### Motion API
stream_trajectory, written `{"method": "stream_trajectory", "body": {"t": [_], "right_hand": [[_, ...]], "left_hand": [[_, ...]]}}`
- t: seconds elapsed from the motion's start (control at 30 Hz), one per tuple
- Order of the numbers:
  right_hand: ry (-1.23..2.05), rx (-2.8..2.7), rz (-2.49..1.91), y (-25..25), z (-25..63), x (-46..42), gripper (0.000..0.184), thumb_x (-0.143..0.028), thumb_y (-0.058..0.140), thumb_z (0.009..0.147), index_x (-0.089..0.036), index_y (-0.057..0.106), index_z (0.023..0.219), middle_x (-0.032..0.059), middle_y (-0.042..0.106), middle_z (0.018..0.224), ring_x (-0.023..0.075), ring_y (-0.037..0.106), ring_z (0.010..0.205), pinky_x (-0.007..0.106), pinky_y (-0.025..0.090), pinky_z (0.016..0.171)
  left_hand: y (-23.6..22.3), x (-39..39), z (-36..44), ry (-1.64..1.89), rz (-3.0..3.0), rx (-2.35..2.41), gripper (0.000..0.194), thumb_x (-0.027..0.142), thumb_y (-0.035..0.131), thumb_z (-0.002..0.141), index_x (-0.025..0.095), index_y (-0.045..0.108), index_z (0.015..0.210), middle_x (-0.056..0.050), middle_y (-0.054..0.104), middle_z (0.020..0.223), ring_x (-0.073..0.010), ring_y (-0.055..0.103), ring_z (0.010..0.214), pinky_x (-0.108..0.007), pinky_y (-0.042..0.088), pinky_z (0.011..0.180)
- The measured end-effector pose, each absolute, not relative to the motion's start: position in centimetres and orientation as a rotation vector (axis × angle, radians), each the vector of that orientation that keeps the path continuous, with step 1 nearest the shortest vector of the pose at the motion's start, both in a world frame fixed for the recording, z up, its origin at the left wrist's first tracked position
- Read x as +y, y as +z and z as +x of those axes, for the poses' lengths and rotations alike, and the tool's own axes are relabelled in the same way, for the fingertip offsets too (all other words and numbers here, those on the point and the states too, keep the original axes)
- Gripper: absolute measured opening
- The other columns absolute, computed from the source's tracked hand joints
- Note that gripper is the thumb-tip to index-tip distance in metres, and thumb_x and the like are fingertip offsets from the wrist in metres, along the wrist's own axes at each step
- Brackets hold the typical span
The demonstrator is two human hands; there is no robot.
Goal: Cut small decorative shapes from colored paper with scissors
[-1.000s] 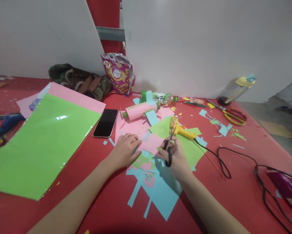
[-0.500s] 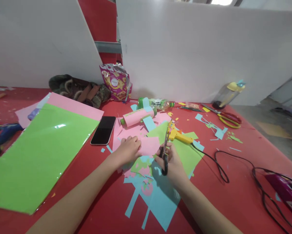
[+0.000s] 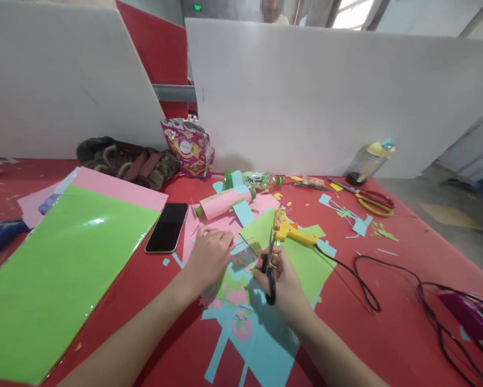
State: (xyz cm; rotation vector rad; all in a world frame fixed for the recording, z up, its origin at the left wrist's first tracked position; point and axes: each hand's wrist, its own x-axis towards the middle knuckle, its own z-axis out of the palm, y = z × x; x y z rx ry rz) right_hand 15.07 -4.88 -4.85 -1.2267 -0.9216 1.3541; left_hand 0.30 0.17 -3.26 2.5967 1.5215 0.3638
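Note:
My right hand [image 3: 283,277] is closed around a pair of scissors [image 3: 271,271] with black handles, its blades pointing up and away. My left hand [image 3: 211,252] is closed, fingertips pinching a piece of pink paper [image 3: 242,243] that shows nearly edge-on as a thin strip. Below both hands lie blue paper [image 3: 271,344], green paper [image 3: 305,263] and many small cut scraps. Just beyond my right hand is a yellow hot glue gun [image 3: 295,233] on the green sheet. A pink paper-wrapped roll [image 3: 225,203] with green ends sits past my left hand.
On the left are a phone [image 3: 167,228] and a large green sheet [image 3: 67,274] in a clear sleeve. A snack bag [image 3: 188,148], green bottle [image 3: 253,180], drink bottle [image 3: 370,163] and larger scissors [image 3: 372,203] line the back. The black cord [image 3: 358,282] crosses the right side.
The pink paper in my left hand has turned from showing its flat face to nearly edge-on. My view has tilted up slightly, and the scissors stay in my right hand.

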Motion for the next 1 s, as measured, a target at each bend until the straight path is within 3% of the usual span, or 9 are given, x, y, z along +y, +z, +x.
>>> {"method": "stream_trajectory", "body": {"t": [0.17, 0.33, 0.5, 0.73, 0.87, 1.0], "right_hand": [[1.346, -0.928, -1.243, -4.6, 15.0, -5.0, 0.03, -0.008, 0.057, 0.054, -0.019, 0.041, 0.077, -0.0054, 0.048, 0.065, 0.0073, 0.046, 0.055, 0.019, 0.036, 0.05], [1.328, -0.894, -1.213, -4.6, 15.0, -4.9, 0.029, -0.01, 0.058, 0.056, -0.02, 0.04, 0.077, -0.0056, 0.048, 0.064, 0.0069, 0.046, 0.054, 0.018, 0.036, 0.049], [1.213, -0.901, -1.208, -4.3, 15.2, -5.0, 0.026, -0.012, 0.058, 0.059, -0.021, 0.041, 0.076, -0.0041, 0.048, 0.069, 0.0072, 0.045, 0.054, 0.018, 0.035, 0.045], [1.147, -0.901, -1.21, -4.5, 15.5, -4.7, 0.027, -0.013, 0.058, 0.06, -0.021, 0.039, 0.078, -0.0043, 0.046, 0.07, 0.0084, 0.047, 0.058, 0.021, 0.041, 0.053], [1.155, -0.899, -1.217, -5.2, 15.5, -4.5, 0.029, -0.01, 0.057, 0.058, -0.021, 0.039, 0.078, -0.0046, 0.046, 0.07, 0.0084, 0.048, 0.058, 0.021, 0.042, 0.053], [1.172, -0.905, -1.221, -5.7, 15.5, -4.4, 0.031, -0.007, 0.055, 0.057, -0.021, 0.039, 0.079, -0.0053, 0.045, 0.07, 0.008, 0.048, 0.057, 0.02, 0.042, 0.052]], "left_hand": [[-3.2, -0.2, 0.2, 0.729, 2.594, 1.644, 0.014, 0.017, 0.043, 0.077, 0.014, 0.055, 0.07, -0.011, 0.05, 0.096, -0.0241, 0.046, 0.089, -0.036, 0.033, 0.072], [-3.1, -0.4, 0.6, 0.821, 2.262, 1.467, 0.015, 0.019, 0.04, 0.077, 0.014, 0.051, 0.069, -0.005, 0.048, 0.078, -0.0172, 0.047, 0.076, -0.029, 0.037, 0.068], [-3.8, -1.3, 1.7, 0.729, 1.797, 1.303, 0.022, 0.026, 0.036, 0.079, 0.016, 0.042, 0.061, 0.003, 0.042, 0.057, -0.0105, 0.042, 0.055, -0.021, 0.034, 0.053], [-5.3, -2.7, 3.1, 0.772, 1.593, 1.269, 0.014, 0.028, 0.04, 0.078, 0.015, 0.046, 0.078, 0.004, 0.046, 0.056, -0.0105, 0.047, 0.055, -0.021, 0.036, 0.054], [-5.9, -3.1, 3.3, 0.786, 1.6, 1.264, 0.016, 0.027, 0.039, 0.078, 0.017, 0.04, 0.066, 0.005, 0.044, 0.051, -0.0103, 0.046, 0.051, -0.021, 0.036, 0.051], [-6.0, -3.3, 3.5, 0.804, 1.586, 1.234, 0.015, 0.027, 0.04, 0.078, 0.017, 0.043, 0.068, -0.001, 0.059, 0.062, -0.0133, 0.056, 0.062, -0.023, 0.041, 0.059]]}}
